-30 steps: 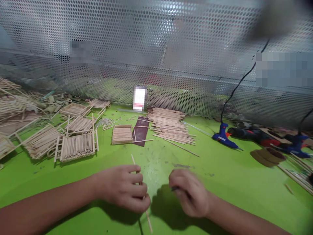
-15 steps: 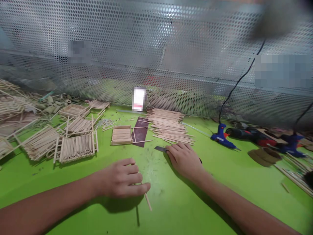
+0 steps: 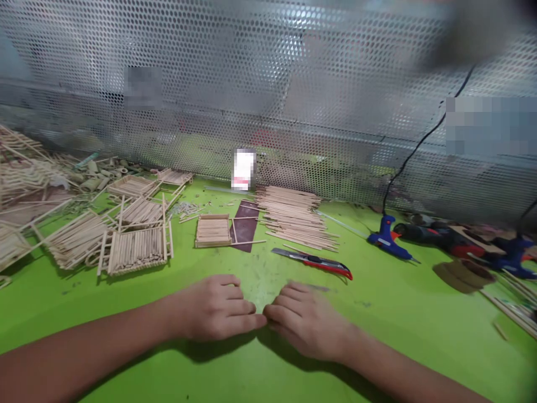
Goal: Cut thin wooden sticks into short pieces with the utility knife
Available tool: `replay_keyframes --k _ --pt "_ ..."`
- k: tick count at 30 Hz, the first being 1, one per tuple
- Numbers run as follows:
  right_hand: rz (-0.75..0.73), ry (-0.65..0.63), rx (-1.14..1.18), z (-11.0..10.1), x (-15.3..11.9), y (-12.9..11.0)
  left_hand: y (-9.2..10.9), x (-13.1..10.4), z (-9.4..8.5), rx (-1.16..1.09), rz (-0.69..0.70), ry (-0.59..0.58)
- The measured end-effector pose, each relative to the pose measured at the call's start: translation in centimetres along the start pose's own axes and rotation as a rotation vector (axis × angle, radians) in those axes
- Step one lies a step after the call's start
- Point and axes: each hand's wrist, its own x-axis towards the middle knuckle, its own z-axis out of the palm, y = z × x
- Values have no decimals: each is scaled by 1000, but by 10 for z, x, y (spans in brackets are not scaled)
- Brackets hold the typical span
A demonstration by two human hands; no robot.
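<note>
My two hands meet low over the green counter [image 3: 235, 375], the fingertips of my left hand [image 3: 220, 310] touching or nearly touching those of my right hand [image 3: 308, 322]. Both have their backs up and their fingers bent inward; I can't tell whether I'm pinching something between them, since my fingers hide whatever might be there.

Just beyond my right hand lies the utility knife [image 3: 326, 265], out of my grip, its red-and-black handle toward the right and its bare blade pointing left. A single thin stick lies right behind it, and past that is a wide pile of sticks [image 3: 293, 215], most of them running roughly side to side.

Farther out from my left hand sits a small stick tray [image 3: 213, 230], with rails running from its right side over a dark sheet [image 3: 247, 224]. Beyond my left forearm I have a larger stick tray [image 3: 136, 249] filled with short lengths, with more stick frames behind it and to its left.

Well to the right of my right hand, and farther out, a blue glue gun [image 3: 386, 239] rests on its side with its black cord [image 3: 409, 157] rising from it. A brown curved piece [image 3: 461, 275] lies nearer me, to its right. Behind everything stands a perforated metal panel [image 3: 201, 101].
</note>
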Motion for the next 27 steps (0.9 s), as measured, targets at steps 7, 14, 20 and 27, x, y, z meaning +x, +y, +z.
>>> replay_keyframes --k 7,14,20,27 --pt "148 -117 -65 0 -10 17 -5 -11 13 -29 -234 70" --pt "136 -90 -96 -4 -12 29 -15 -14 14 37 -261 118" --pt "214 -194 -66 -4 -7 20 -13 -12 18 38 -273 65" --pt "308 -392 -113 1 4 3 -9 -5 25 38 -279 -60"
